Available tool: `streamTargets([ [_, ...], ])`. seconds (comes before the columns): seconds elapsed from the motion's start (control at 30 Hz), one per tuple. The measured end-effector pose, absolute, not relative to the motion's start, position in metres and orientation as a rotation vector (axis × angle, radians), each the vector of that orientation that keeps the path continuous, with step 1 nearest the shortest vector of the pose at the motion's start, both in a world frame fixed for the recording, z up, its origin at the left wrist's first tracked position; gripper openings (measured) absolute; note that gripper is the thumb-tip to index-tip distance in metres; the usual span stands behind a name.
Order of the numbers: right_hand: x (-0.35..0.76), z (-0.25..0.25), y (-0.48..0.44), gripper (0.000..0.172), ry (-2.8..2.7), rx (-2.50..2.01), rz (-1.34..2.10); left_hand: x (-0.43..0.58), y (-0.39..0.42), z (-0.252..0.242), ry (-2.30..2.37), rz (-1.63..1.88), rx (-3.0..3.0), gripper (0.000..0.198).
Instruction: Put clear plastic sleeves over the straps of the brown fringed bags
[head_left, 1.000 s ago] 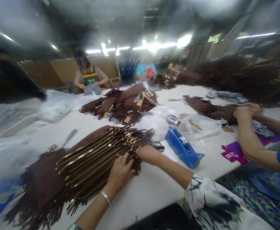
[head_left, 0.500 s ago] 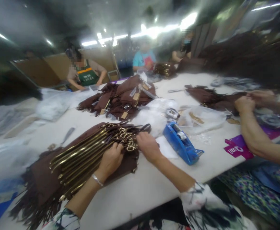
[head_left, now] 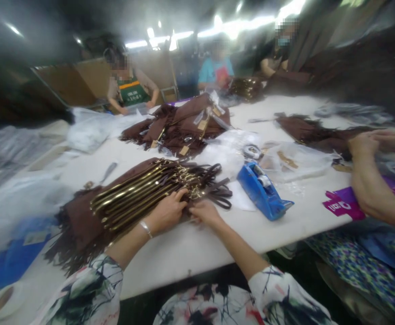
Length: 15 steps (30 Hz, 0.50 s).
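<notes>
A stack of brown fringed pieces [head_left: 84, 225], which look like bags, lies on the table in front of me. Long shiny gold tubes [head_left: 130, 187] run side by side across it. At their right end, gold clasps [head_left: 193, 192] bunch together with dark brown straps [head_left: 219, 194] looping out to the right. My left hand [head_left: 171, 210] is closed at the stack's right edge, just below the clasps. Close beside it, my right hand [head_left: 206, 212] has its fingers pinched together under the straps. What either hand grips is hidden by the fingers.
A blue tape dispenser [head_left: 261, 194] stands right of the straps. Beyond are tagged brown fringed goods [head_left: 180, 124] and clear plastic bags [head_left: 295, 160]. A co-worker's arm [head_left: 369, 174] reaches in from the right. A tape roll [head_left: 6, 300] sits at lower left.
My right hand has come down from the straps to below the clasps, nearer my left hand. The straps now fan out to the right. The whole view has shifted somewhat.
</notes>
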State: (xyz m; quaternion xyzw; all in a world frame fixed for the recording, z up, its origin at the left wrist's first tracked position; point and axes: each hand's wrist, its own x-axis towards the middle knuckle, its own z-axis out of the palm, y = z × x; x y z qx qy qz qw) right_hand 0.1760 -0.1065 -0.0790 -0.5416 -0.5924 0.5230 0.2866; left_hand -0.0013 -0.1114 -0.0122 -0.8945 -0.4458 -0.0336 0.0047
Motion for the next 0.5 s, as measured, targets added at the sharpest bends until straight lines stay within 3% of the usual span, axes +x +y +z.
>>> streamTargets([
  [0.2,0.169,-0.083,-0.093,0.019,-1.302,-1.258,1.626,-0.004,-0.113,-0.012,-1.375,-0.108,-2.873,0.024],
  [0.5,0.175,-0.093,-0.111,0.039,-1.263,-1.199,1.523,-0.009,-0.096,-0.005,-1.392,-0.227,-2.936,0.019],
])
